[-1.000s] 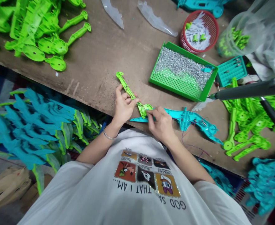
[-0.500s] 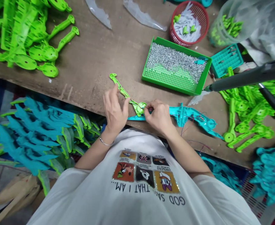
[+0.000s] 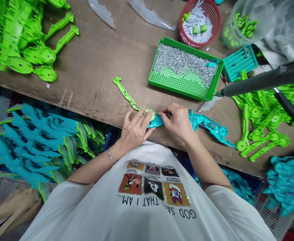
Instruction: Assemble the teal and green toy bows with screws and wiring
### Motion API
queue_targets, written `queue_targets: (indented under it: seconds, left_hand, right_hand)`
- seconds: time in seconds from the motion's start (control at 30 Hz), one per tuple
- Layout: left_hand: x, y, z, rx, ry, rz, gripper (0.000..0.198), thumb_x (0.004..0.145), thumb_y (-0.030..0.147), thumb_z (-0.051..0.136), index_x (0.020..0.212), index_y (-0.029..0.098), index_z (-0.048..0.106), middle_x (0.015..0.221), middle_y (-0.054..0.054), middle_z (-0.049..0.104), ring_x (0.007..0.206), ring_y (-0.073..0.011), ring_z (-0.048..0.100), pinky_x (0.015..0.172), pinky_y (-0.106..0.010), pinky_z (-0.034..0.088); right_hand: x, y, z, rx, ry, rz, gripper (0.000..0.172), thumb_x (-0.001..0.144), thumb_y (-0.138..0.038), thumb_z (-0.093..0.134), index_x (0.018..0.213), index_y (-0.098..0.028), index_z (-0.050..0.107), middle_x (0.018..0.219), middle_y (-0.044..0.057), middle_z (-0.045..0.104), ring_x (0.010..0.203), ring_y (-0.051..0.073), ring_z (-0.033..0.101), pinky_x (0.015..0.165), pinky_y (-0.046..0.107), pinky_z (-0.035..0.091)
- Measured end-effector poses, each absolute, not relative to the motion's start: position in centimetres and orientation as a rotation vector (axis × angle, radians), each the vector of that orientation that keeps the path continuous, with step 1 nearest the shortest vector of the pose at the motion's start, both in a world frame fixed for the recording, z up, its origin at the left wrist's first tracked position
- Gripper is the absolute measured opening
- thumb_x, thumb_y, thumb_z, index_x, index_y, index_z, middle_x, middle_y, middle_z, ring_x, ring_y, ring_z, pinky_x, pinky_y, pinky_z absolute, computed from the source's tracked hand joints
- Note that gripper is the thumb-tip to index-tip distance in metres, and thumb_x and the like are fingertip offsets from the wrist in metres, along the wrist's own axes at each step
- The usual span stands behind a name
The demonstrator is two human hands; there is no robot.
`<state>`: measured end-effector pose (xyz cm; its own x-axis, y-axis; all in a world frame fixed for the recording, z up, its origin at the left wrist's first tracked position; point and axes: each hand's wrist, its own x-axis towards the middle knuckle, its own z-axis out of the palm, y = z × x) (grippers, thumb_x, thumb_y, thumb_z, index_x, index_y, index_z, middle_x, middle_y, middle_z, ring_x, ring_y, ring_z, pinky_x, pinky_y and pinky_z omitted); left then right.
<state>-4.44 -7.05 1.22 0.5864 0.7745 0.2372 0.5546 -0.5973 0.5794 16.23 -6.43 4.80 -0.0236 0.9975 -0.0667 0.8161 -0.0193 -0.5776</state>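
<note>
A turquoise plastic shell piece (image 3: 213,129) lies along the table's near edge, with thin wires on its right part. At its left end sits the round end of a long lime-green plastic arm piece (image 3: 124,92), angled up and left. My left hand (image 3: 135,130) rests with fingers stretched over the green round end, its thumb beside the turquoise shell. Just right of it, my right hand (image 3: 178,120) is closed in a pinch on a thin wire (image 3: 157,114) at the round end. The right hand covers the middle of the shell.
Beyond the hands stands a green tray (image 3: 184,85) of screws. Behind it are a red basket (image 3: 180,28) and a clear tub (image 3: 227,30). Lime-green parts (image 3: 18,65) lie at left; more (image 3: 244,134) lie at right under a dark tool (image 3: 257,80). Turquoise pieces (image 3: 36,134) are stacked below the edge.
My left hand has moved right and down from beside the green arm onto its round end. My right hand has shifted slightly right, drawing back from the round end.
</note>
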Motion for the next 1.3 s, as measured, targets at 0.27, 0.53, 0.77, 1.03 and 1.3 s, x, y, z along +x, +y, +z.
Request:
queue_targets:
  seconds: [0.27,0.53,0.77,1.03,1.3]
  left_hand:
    - [-3.5,-7.6,2.4,2.389,1.137,0.453,0.041,0.100,0.034,0.055,0.140,0.023,0.061,0.142,-0.019,0.062,0.142,-0.0362,0.050,0.119,-0.061,0.029]
    - [-2.4,-8.4,2.5,2.323,1.216,0.417,0.046,0.098,0.029,0.057,0.145,0.031,0.056,0.145,-0.017,0.059,0.148,-0.0366,0.042,0.119,-0.064,0.025]
    - [-2.2,-8.4,2.9,2.328,1.226,0.386,0.044,0.098,0.027,0.056,0.142,0.031,0.059,0.146,-0.018,0.058,0.146,-0.0386,0.044,0.116,-0.066,0.029]
    - [-2.2,-8.4,2.9,2.376,1.242,0.357,0.043,0.098,0.027,0.056,0.141,0.029,0.059,0.146,-0.019,0.058,0.146,-0.0395,0.043,0.114,-0.065,0.031]
    - [-2.1,-8.4,3.7,2.546,1.269,0.200,0.045,0.103,0.030,0.048,0.148,0.030,0.054,0.145,-0.021,0.057,0.146,-0.0375,0.044,0.112,-0.060,0.036]
  right_hand:
    - [16.0,-7.2,4.7,-1.919,-2.059,0.661,0.016,0.090,-0.020,0.055,0.086,-0.017,0.071,0.086,0.009,0.067,0.080,0.022,0.063,0.072,0.033,0.045]
    - [17.4,-8.3,6.0,-1.764,-2.206,0.785,0.030,0.091,-0.008,0.045,0.102,-0.016,0.071,0.094,0.010,0.062,0.083,0.021,0.061,0.076,0.032,0.047]
    - [18.5,-8.1,5.6,-1.714,-2.133,0.759,0.016,0.096,-0.017,0.049,0.097,-0.017,0.065,0.093,0.010,0.066,0.088,0.022,0.063,0.081,0.034,0.049]
    - [18.8,-7.3,5.4,-1.776,-2.179,0.710,0.017,0.098,-0.021,0.050,0.098,-0.018,0.067,0.096,0.009,0.068,0.089,0.021,0.063,0.074,0.031,0.043]
    - [18.8,-7.0,5.6,-1.789,-2.390,0.580,0.024,0.096,-0.018,0.045,0.094,-0.017,0.069,0.089,0.009,0.061,0.079,0.020,0.054,0.063,0.031,0.030]
